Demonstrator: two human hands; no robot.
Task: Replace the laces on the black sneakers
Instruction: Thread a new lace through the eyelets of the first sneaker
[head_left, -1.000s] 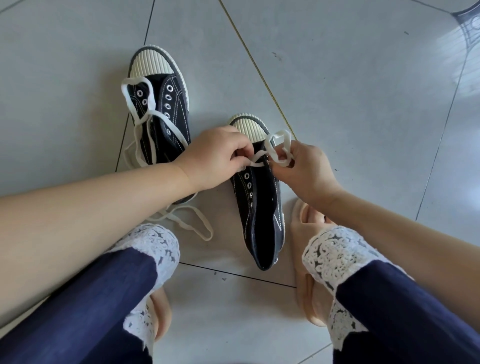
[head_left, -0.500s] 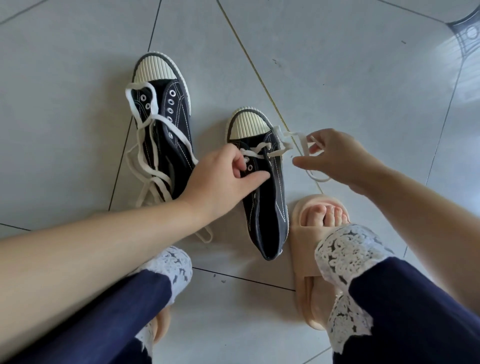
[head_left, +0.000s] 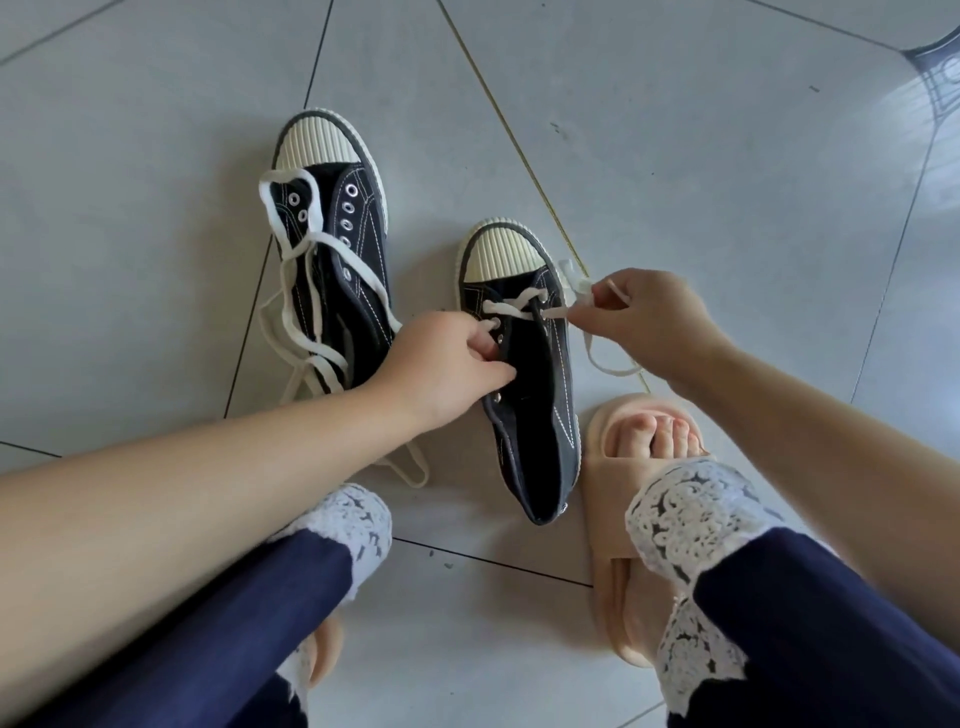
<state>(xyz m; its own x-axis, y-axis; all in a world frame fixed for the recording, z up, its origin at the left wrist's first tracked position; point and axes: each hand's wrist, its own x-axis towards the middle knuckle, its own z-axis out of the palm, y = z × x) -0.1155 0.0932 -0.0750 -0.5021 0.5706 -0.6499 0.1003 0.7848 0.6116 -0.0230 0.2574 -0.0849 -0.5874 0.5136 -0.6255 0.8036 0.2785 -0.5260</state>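
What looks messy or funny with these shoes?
The left sneaker looks messy: its white lace lies loose across it and trails onto the floor. The other sneaker is laced only near the toe.

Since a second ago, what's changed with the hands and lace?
The hands parted: the right hand pulled the lace rightward, still pinching it; the left hand dropped to the eyelet edge of the near sneaker, gripping it. The lace now crosses the top eyelets. The far sneaker and its loose lace stayed.
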